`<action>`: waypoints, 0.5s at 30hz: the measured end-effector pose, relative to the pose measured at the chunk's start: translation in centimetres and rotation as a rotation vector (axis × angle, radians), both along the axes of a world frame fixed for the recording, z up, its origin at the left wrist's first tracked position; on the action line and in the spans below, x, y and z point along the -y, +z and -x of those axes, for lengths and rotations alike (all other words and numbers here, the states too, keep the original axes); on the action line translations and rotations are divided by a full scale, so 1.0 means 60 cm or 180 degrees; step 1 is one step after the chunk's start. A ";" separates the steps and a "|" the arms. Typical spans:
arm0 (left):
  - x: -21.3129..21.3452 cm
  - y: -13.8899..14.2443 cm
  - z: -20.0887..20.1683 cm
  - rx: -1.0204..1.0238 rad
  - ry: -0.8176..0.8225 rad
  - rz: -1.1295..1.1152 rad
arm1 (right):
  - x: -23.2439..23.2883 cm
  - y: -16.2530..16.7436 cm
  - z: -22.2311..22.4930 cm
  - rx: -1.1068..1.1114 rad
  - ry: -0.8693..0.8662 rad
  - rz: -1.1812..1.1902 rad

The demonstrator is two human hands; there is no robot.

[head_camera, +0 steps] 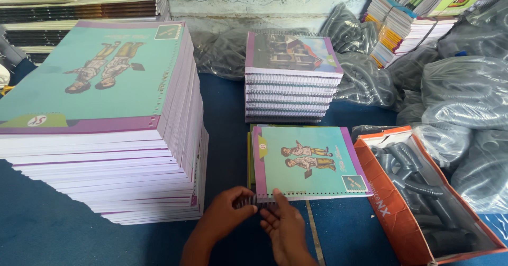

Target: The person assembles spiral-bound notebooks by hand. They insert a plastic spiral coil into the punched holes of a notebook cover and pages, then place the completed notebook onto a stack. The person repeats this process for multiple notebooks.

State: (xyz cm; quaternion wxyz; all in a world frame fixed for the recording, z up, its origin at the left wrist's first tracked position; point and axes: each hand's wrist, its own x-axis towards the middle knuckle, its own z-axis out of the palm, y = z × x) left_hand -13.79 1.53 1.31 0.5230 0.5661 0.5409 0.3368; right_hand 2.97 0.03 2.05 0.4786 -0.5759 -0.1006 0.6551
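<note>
A notebook [307, 160] with a teal cover, a purple border and a drawing of two children lies on the blue surface in front of me, its punched edge facing me. My left hand [225, 216] pinches a black spiral binding coil [254, 200] at that punched edge. My right hand [283, 226] rests its fingers on the coil and the notebook's near left corner. A yellow-green cover shows under the notebook.
A tall stack of unbound notebooks [106, 123] stands at left. A shorter stack of spiral-bound notebooks [291, 78] sits behind. An orange cardboard box [391, 213] of black coils lies at right, with plastic bags of coils [465, 91] beyond and more book piles [407, 23] at the back.
</note>
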 end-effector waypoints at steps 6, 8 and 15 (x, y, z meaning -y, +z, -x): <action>0.002 0.013 0.000 -0.0188 0.0116 0.0166 | 0.012 -0.020 -0.004 0.0024 -0.0216 -0.0428; 0.004 0.016 -0.001 -0.0230 0.0118 0.0099 | 0.014 -0.027 -0.007 0.0023 -0.0252 -0.0585; 0.003 0.018 -0.001 -0.0162 0.0065 -0.0022 | -0.002 -0.042 -0.019 0.0265 -0.0358 -0.0397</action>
